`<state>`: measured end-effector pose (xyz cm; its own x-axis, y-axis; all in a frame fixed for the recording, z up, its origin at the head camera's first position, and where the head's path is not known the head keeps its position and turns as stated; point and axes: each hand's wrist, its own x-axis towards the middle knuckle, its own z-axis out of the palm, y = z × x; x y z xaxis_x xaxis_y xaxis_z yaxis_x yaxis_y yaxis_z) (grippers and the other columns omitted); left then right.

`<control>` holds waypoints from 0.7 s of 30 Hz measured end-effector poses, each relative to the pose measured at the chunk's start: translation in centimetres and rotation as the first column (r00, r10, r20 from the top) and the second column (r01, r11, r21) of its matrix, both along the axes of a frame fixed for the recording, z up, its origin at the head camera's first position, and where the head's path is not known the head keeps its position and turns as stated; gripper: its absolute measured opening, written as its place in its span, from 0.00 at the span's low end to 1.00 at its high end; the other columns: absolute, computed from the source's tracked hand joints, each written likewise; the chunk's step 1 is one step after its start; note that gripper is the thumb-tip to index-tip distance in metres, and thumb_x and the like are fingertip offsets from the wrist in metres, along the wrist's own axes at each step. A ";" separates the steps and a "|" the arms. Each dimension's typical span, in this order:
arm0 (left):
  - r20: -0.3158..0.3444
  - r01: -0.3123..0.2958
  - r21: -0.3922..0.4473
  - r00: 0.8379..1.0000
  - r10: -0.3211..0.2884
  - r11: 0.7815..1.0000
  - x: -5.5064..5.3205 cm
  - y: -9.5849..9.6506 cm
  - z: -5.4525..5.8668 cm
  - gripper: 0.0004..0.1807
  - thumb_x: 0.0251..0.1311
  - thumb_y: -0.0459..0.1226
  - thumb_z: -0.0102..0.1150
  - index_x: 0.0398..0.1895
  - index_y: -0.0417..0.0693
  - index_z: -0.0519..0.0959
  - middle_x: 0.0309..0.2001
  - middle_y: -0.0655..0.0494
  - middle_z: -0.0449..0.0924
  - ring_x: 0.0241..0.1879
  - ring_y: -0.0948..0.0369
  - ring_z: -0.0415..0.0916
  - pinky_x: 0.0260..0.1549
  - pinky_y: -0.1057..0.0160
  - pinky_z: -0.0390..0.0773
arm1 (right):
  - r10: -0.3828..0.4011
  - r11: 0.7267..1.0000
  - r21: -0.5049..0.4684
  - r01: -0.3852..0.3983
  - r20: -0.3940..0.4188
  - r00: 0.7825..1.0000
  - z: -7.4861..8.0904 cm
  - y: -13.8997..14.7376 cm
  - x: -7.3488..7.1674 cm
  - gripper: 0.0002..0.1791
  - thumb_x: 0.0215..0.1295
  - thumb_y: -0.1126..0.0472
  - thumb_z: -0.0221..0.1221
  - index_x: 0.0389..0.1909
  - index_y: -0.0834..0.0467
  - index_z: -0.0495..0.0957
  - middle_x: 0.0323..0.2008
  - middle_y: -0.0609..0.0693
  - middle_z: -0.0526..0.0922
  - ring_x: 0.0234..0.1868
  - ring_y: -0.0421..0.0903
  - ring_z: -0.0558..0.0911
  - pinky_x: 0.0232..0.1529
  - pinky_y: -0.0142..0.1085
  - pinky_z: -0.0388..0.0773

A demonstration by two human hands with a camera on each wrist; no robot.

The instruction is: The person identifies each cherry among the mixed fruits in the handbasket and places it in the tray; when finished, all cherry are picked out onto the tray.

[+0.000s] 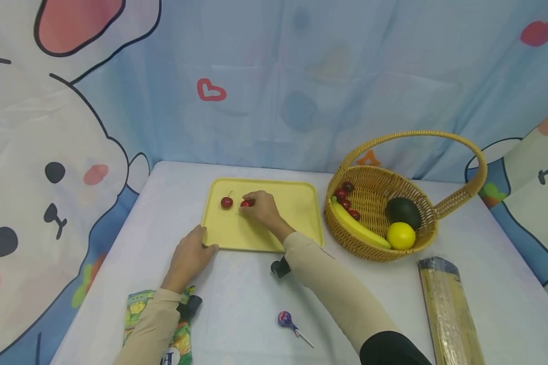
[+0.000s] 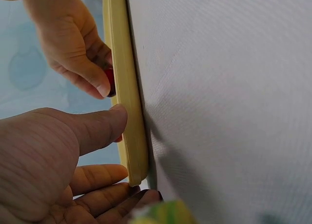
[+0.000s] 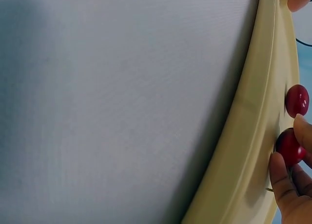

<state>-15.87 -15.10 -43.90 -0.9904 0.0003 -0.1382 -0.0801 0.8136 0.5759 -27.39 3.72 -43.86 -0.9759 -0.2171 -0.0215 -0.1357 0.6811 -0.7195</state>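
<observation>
A shallow yellow tray (image 1: 297, 213) lies on the white table. My right hand (image 1: 264, 209) reaches over it and pinches a red cherry (image 3: 291, 147) between thumb and fingers, low over the tray's surface. Just left of that, a second dark red cherry (image 1: 227, 203) with its stem up sits on the tray. My left hand (image 1: 193, 257) holds the tray's near left corner, its thumb on the front rim and the other fingers around the side, as the left wrist view shows.
Right of the tray stands a wicker basket (image 1: 370, 177) with a tall handle, holding several cherries, a banana (image 1: 358, 225), a lemon (image 1: 401, 235) and a dark green avocado (image 1: 404, 213). A lollipop (image 1: 285, 319), a green snack bag (image 1: 182, 339) and a wrapped tan bundle (image 1: 452, 314) lie nearer.
</observation>
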 end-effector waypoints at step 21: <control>-0.047 0.030 -0.013 0.998 -0.031 0.999 0.3 -0.1 0.0 0.36 0.64 0.40 0.61 0.67 0.23 0.63 0.69 0.27 0.63 0.68 0.36 0.63 0.68 0.41 0.66 | 0.084 0.988 -0.132 -0.086 -0.025 0.996 2.7 8.0 3.9 0.22 0.64 0.59 0.66 0.57 0.62 0.81 0.58 0.57 0.82 0.56 0.55 0.83 0.51 0.47 0.84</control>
<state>-15.53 -15.22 -43.95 -0.9953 0.0292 -0.0918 -0.0283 0.8222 0.5685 -23.53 11.72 -41.21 -0.9537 -0.2990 0.0315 -0.2036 0.5655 -0.7992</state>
